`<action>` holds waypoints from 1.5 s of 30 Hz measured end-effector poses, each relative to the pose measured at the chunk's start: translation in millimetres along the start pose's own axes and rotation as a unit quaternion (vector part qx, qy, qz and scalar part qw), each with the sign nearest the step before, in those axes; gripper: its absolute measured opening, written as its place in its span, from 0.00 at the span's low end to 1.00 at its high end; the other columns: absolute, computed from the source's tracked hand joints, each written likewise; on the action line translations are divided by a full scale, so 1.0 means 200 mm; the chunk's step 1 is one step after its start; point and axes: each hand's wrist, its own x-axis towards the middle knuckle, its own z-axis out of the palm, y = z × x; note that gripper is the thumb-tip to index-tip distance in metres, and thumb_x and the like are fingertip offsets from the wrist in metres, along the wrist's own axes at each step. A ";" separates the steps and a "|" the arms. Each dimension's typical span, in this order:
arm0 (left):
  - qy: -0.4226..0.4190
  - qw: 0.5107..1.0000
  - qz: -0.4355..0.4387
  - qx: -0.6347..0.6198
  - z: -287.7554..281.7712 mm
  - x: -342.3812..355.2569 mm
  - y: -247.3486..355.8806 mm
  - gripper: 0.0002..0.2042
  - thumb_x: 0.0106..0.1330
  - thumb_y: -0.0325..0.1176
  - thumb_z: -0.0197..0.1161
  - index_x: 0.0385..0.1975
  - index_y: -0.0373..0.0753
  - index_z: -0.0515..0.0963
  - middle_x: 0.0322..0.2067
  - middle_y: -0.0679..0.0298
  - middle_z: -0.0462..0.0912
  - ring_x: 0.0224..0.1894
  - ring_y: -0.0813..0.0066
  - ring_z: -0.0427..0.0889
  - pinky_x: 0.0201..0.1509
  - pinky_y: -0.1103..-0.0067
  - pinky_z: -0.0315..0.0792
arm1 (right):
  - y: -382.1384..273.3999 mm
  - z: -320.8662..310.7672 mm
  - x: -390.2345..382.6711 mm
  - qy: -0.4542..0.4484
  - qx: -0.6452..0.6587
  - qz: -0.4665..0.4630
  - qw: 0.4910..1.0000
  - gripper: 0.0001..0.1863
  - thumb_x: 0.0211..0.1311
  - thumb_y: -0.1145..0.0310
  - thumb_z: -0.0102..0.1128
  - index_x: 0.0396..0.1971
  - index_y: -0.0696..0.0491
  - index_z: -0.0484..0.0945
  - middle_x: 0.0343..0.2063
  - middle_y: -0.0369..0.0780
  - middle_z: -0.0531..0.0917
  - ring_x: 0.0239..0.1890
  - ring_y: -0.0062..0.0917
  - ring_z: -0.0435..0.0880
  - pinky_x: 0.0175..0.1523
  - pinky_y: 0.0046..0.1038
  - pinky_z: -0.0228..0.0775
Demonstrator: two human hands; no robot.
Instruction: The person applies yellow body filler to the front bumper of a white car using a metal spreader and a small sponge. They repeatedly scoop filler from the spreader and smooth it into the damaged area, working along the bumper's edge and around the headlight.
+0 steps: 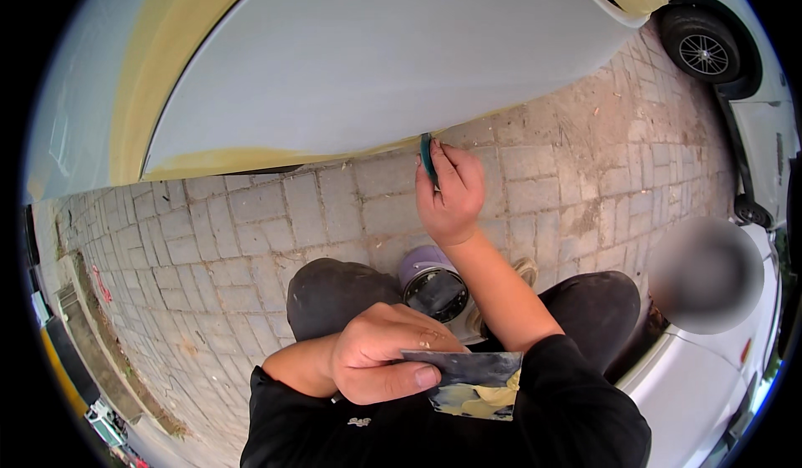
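My right hand (452, 185) pinches a thin dark-green spreader (428, 159) between thumb and fingers. The spreader's tip reaches the lower edge of a pale grey car door (376, 58), where a strip of yellow filler (230, 161) runs along the bottom. Close to my chest, my left hand (384, 355) grips a dark flat mixing plate (476, 369), thumb on top. Soft yellow putty (489, 397) is smeared across the plate's near part. Between my knees stands a purple tub (420, 261) with a dark round top, partly hidden by my arms.
Paving bricks (251, 209) cover the ground below the car. More yellow filler (159, 58) marks the panel beside the door gap. At the right are a white vehicle with a black wheel (702, 50) and another white car (693, 384), partly covered by a blurred round patch. A kerb (109, 326) runs at left.
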 end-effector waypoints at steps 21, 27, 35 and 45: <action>0.003 1.000 0.003 -0.013 0.01 0.01 -0.01 0.14 0.69 0.28 0.57 0.36 0.16 0.77 0.28 0.39 0.82 0.28 0.45 0.84 0.35 0.62 0.80 | 0.17 -0.12 0.18 -0.101 -0.003 0.155 0.983 0.11 0.53 0.76 0.60 0.38 0.59 0.82 0.37 0.48 0.84 0.40 0.46 0.81 0.46 0.39 0.74; -0.008 1.000 0.024 -0.015 0.01 0.02 -0.03 0.13 0.68 0.25 0.55 0.37 0.14 0.76 0.28 0.37 0.81 0.27 0.45 0.84 0.34 0.62 0.80 | 0.10 -0.12 0.20 -0.127 0.021 0.157 0.979 0.11 0.51 0.76 0.60 0.37 0.58 0.82 0.36 0.48 0.84 0.39 0.46 0.80 0.45 0.39 0.74; -0.023 0.999 0.023 -0.032 0.01 0.01 -0.04 0.12 0.65 0.21 0.55 0.43 0.15 0.76 0.34 0.40 0.83 0.32 0.49 0.85 0.38 0.67 0.79 | 0.08 -0.13 0.23 -0.144 0.053 0.159 0.975 0.11 0.51 0.76 0.60 0.36 0.57 0.82 0.36 0.47 0.84 0.39 0.47 0.80 0.45 0.39 0.74; -0.032 0.999 0.017 -0.035 0.02 0.01 -0.04 0.13 0.66 0.20 0.55 0.46 0.16 0.76 0.38 0.41 0.84 0.36 0.51 0.85 0.42 0.69 0.78 | 0.03 -0.14 0.24 -0.142 0.079 0.129 0.978 0.11 0.51 0.75 0.60 0.37 0.57 0.82 0.36 0.46 0.83 0.40 0.45 0.80 0.46 0.39 0.74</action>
